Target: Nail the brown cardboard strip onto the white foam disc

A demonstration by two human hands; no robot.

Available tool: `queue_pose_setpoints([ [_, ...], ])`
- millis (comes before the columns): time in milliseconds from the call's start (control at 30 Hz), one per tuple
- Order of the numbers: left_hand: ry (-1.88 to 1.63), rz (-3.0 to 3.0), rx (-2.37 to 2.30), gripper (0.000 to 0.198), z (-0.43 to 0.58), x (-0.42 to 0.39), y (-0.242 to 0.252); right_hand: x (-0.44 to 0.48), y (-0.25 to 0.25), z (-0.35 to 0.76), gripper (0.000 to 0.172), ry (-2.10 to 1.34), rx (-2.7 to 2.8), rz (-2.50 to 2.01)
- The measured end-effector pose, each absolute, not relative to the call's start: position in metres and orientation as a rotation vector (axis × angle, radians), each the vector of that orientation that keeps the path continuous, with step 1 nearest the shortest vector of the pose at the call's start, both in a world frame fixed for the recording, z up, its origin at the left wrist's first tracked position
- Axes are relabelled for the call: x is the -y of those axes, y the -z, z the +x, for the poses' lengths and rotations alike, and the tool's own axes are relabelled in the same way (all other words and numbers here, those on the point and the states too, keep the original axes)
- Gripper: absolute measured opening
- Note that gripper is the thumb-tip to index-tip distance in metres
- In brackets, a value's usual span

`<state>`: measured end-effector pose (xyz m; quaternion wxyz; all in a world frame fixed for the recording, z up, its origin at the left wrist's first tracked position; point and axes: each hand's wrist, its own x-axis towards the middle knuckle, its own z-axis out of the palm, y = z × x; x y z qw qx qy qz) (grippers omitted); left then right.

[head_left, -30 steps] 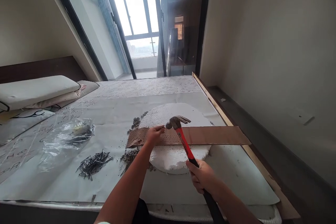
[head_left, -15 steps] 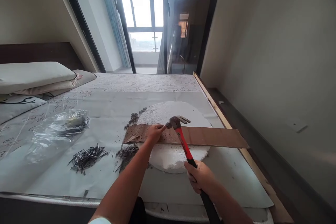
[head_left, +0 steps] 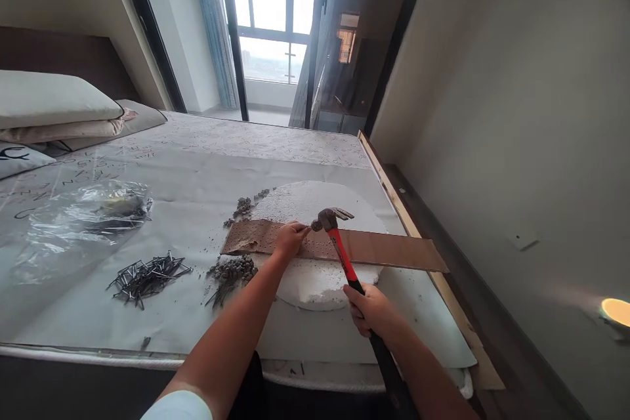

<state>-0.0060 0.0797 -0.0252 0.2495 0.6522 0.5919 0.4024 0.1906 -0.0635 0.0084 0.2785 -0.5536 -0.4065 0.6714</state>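
One hammer [head_left: 343, 256], head just beside left fingers [head_left: 296, 231]

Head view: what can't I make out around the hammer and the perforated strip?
Head view:
Whatever the left hand pinches on the strip: too small, hidden by fingertips and the hammer head.
Grip end of the hammer: covered by the right hand and forearm.
Contents of the plastic bag: blurred by glare.
Middle of the foam disc: under the strip.
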Motion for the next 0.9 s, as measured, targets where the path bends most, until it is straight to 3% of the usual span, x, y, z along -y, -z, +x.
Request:
queue_pose_setpoints([
  [333,-1.143,1.883,-1.654,0.022,-0.006,-0.081,0.038,0.055,-0.059,0.197,0.043,-1.602,1.386,-1.518],
  [600,-1.127,1.933,-1.661,0.02,-0.008,-0.076,0.037,0.055,-0.031,0.185,0.037,-1.694,1.425,-1.642],
  [767,-1.094,1.937,-1.692,0.019,-0.006,-0.075,0.036,0.061,-0.054,0.184,0.039,-1.52,1.488,-1.534],
  [900,-1.077,1.934,-1.677,0.02,-0.006,-0.075,0.038,0.058,-0.055,0.18,0.037,-1.612,1.49,-1.528],
])
